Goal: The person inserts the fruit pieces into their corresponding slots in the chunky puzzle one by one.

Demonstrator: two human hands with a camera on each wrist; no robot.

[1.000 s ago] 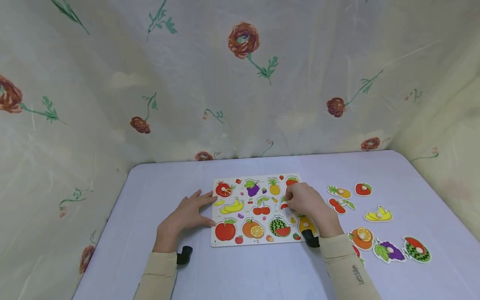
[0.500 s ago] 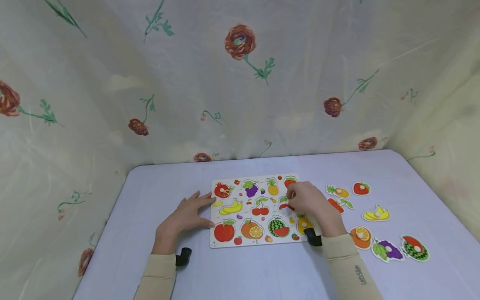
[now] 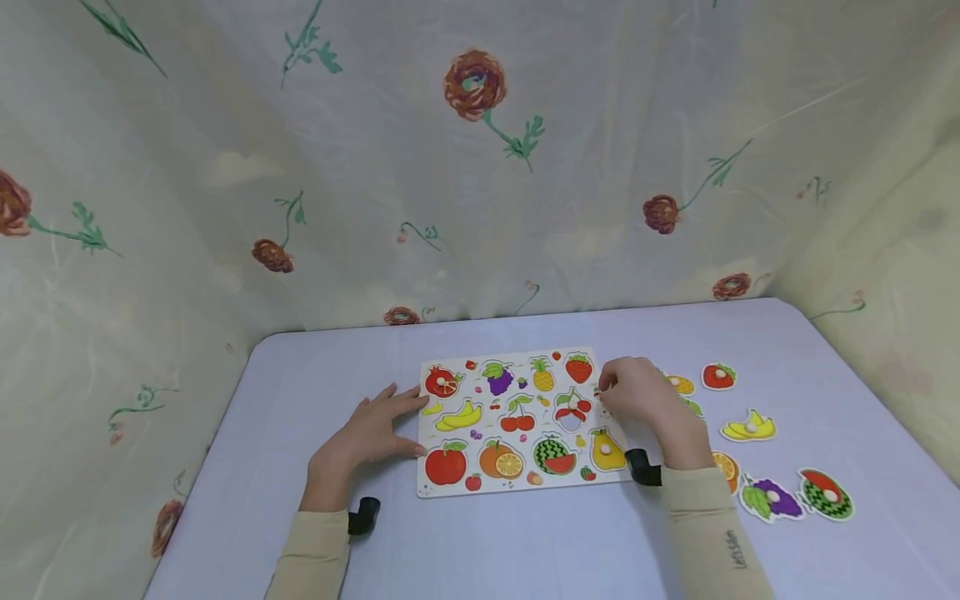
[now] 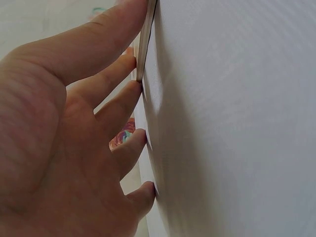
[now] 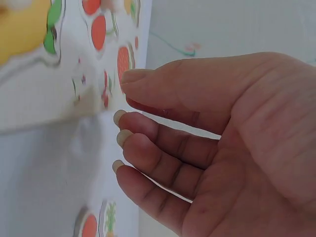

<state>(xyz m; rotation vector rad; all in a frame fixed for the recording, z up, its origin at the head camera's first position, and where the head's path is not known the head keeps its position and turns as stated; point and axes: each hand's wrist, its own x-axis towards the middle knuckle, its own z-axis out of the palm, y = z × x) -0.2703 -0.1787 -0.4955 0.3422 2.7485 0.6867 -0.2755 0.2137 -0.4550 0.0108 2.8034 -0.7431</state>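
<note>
A white fruit puzzle board (image 3: 480, 436) lies flat on the table. My left hand (image 3: 375, 427) rests at its left side with straight, spread fingers. In the left wrist view, its thumb and fingertips touch the board's thin edge (image 4: 145, 44). My right hand (image 3: 647, 396) hovers by the board's right edge, thumb and index close together, other fingers loosely bent, nothing visible between them. Left of it on the board is a red fruit piece (image 3: 573, 408) with a green leaf and knob; a pale patch shows below it. A knobbed pear piece (image 3: 608, 452) sits at the board's near right corner.
Right of the board lie loose knobbed pieces: strawberry (image 3: 719, 377), bananas (image 3: 748, 427), grapes (image 3: 780, 502), watermelon (image 3: 827, 495). An orange piece (image 3: 726, 471) and a pineapple piece (image 3: 681, 384) are partly behind my right arm. A flowered curtain (image 3: 360, 167) hangs behind the table.
My right hand has let go of the red fruit piece and drawn back to the right, uncovering the piece and the board's strawberry picture. My left hand keeps its place on the board.
</note>
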